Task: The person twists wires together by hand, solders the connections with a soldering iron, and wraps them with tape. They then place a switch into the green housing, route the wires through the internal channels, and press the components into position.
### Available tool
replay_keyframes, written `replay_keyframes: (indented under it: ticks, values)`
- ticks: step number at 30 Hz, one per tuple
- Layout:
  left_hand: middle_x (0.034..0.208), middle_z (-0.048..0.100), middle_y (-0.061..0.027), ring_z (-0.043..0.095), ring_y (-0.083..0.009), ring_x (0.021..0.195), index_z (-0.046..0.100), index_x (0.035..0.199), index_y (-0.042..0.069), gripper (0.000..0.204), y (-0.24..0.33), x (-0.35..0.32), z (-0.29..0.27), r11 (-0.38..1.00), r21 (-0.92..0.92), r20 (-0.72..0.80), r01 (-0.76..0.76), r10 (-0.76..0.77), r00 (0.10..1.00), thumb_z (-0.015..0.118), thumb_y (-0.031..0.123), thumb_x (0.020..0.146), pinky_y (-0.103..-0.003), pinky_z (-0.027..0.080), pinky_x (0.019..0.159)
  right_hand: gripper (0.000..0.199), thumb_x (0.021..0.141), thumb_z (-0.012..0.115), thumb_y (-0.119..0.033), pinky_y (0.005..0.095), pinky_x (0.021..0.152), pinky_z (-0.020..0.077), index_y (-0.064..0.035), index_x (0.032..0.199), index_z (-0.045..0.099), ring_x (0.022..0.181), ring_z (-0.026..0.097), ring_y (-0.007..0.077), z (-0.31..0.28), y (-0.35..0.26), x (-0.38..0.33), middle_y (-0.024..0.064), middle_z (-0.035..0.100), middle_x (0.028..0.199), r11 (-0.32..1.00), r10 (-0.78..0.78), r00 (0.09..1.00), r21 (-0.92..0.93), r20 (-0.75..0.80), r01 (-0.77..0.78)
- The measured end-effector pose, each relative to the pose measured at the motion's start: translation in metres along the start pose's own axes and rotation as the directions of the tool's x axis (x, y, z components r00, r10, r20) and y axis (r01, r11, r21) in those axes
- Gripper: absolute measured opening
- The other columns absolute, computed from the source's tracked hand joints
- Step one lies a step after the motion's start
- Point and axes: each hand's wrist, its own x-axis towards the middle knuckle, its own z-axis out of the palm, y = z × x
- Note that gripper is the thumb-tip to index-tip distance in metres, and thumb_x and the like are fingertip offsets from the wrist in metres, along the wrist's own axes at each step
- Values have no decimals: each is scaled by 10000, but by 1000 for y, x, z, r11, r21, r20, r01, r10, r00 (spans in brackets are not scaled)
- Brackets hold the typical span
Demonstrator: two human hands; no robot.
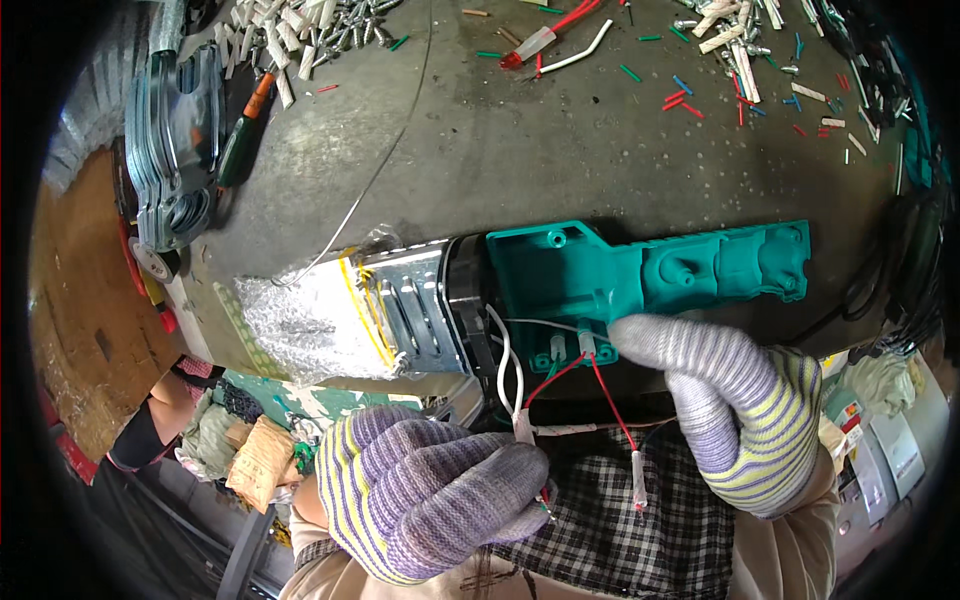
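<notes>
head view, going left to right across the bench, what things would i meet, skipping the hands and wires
Stacked metal brackets → orange-and-green screwdriver → clear plastic wrapping → dark slotted casing → teal housing shell.

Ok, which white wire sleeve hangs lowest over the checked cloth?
The upright sleeve on a red wire; others show higher, near the left hand or over the green housing.
</notes>
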Motion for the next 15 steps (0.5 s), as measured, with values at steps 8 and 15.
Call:
replay_keyframes:
  ticks: [8,15]
  values:
    - [644,651,-111,652,-245,562,686,771,19,146,0,-9,6,988,-18,-57,152,-153,987,658,22,628,-294,497,517,175,948,535,-99,326,761,538,-53,1056,665,833,694,276,-11,10,29,125,708,928,989,4,987,144,163,-28]
    - [718,663,-107,644,-224,601,658,790,22,145,8,-12,22,989,94,-371,111,-68,926,645,-18,652,-313,512,575,186,929,564,-124,327,669,536,-78,1086,651,764,686,302,-9,-15,46,133,694,864,972,-129,974,-171,187,162]
